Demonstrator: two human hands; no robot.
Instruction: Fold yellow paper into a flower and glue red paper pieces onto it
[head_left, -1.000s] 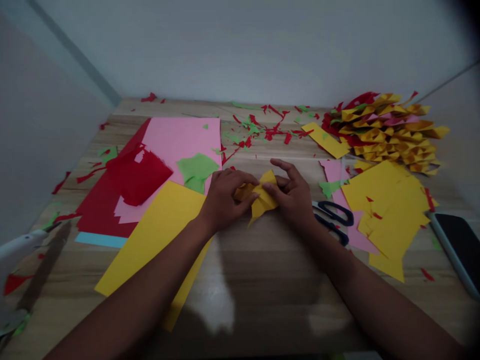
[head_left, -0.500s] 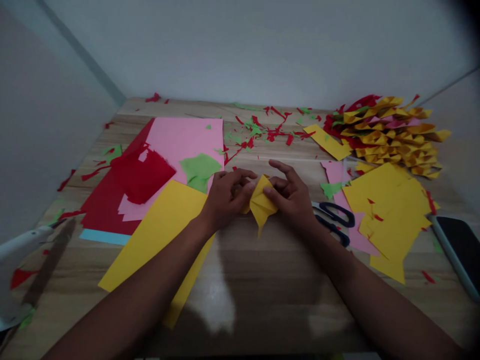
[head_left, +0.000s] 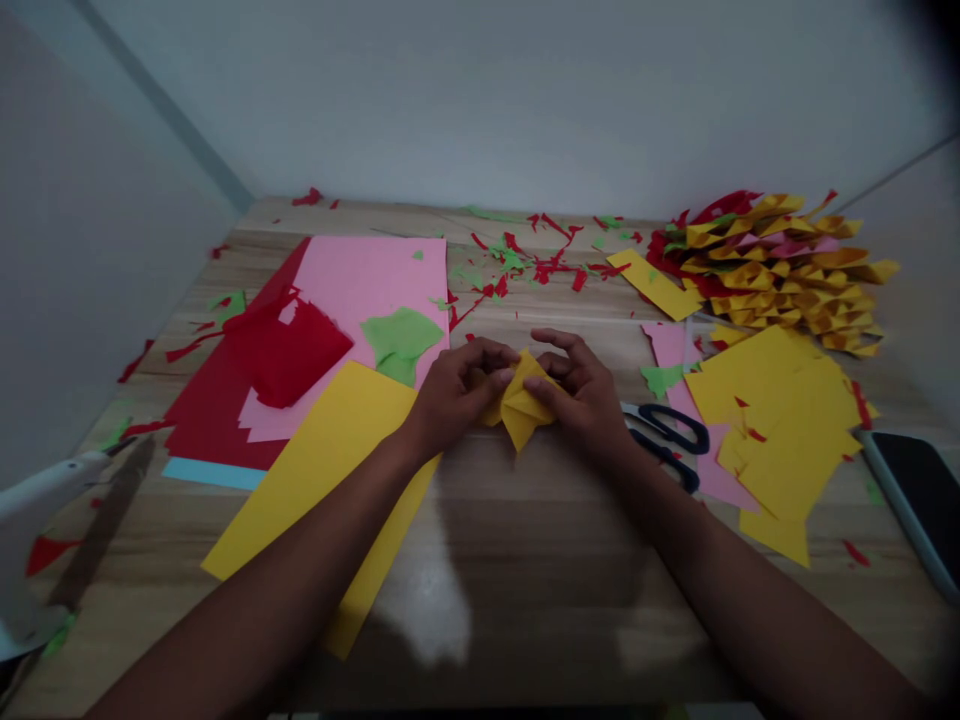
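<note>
Between my hands, above the middle of the table, is a folded piece of yellow paper (head_left: pixel 525 405) with pointed corners and creases. My left hand (head_left: pixel 465 390) pinches its left side between thumb and fingers. My right hand (head_left: pixel 581 395) grips the right side, thumb pressed on the front and index finger raised above. The fingers behind the paper are partly hidden. Right of my right hand lie scissors (head_left: pixel 667 440) with dark handles. Under my left forearm are long yellow paper sheets (head_left: pixel 322 455).
Pink sheets (head_left: pixel 375 280), red paper (head_left: pixel 292 350) and a green scrap (head_left: pixel 401 340) lie left. A white glue gun (head_left: pixel 45 510) stands at the left edge. Right are yellow pieces (head_left: pixel 787 420), a phone (head_left: pixel 915 500) and a cluster of folded yellow paper (head_left: pixel 787 270). Scraps (head_left: pixel 525 260) litter the back.
My right index finger has lowered and shifted slightly left. The yellow paper's lower point looks shorter and wider as the piece turns a little. Both hands keep their hold.
</note>
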